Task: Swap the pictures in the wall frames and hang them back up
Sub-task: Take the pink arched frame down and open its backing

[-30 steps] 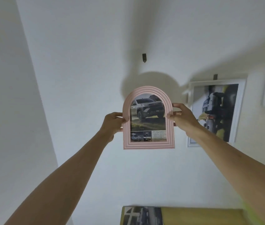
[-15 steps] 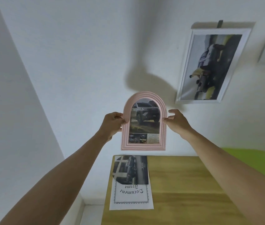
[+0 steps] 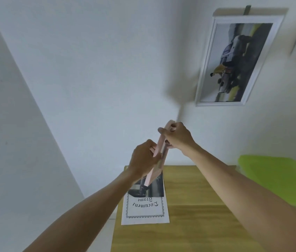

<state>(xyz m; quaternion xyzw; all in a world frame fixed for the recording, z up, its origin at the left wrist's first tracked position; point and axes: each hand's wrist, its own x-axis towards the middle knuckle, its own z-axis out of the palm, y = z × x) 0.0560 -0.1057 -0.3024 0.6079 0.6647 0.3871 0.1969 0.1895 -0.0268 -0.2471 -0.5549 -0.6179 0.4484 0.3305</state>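
Pink arched frame (image 3: 159, 150): edge-on, tilted, held in air above table's back-left corner. Car pic w/ "Document Frame" sheet (image 3: 145, 202) lies flat at table's left edge. White frame (image 3: 234, 57) w/ car pic hangs on wall.

"Document Frame" on paper sheet (image 3: 144, 209)

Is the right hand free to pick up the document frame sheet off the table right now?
Probably not yet. The right hand grips the top of the pink frame, which the left hand also holds above the sheet. Nothing else blocks the sheet.
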